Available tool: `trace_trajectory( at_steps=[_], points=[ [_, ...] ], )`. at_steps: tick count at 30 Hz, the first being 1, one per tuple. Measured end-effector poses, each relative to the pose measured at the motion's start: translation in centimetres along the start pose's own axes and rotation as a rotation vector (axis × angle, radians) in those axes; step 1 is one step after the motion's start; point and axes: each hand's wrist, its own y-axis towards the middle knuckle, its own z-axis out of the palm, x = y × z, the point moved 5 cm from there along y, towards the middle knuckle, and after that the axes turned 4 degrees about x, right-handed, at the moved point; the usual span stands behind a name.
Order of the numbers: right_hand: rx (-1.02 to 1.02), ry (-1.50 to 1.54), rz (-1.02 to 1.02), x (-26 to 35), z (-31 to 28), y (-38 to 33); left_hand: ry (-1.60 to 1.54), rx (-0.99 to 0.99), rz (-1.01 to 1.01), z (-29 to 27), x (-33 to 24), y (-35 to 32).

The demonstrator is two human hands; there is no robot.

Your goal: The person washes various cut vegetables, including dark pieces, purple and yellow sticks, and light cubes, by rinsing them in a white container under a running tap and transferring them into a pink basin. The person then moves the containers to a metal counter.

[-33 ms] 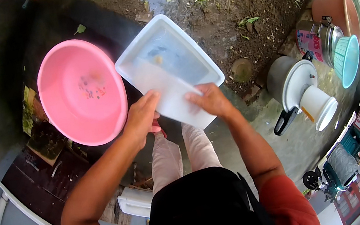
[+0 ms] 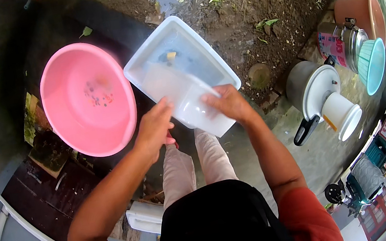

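Head view: your nearly closed left hand [image 2: 152, 127] holds the translucent plastic piece [image 2: 189, 99] over the white tub's [image 2: 206, 49] near rim; your blurred right hand [image 2: 232, 104] touches it, grip unclear. It's shifted slightly, suggesting handling continues.

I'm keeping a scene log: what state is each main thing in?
White tub: open, small yellowish bit inside
Translucent plastic piece: tilted, partly over the tub
Right hand: gripping the plastic piece
Left hand: at its edge, grip unclear
Pink basin: open, coloured specks on its bottom
Pressure cooker: lid on
White bucket: lidded or not, unclear
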Motion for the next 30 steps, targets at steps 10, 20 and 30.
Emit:
trace_trajectory(
  at_steps=[10,20,30],
  points=[
    [-0.003,-0.034,0.056,4.5,0.2,-1.6,-0.272,0.008,0.192,0.4,1.3,-3.1],
    [0.023,-0.43,-0.07,3.1,6.4,-6.8,-0.398,-0.03,0.295,-1.5,7.9,-8.9],
    [0.186,-1.297,-0.333,5.1,18.2,-12.6,-0.582,0.151,0.003,-5.2,13.0,-11.0]
  ],
)
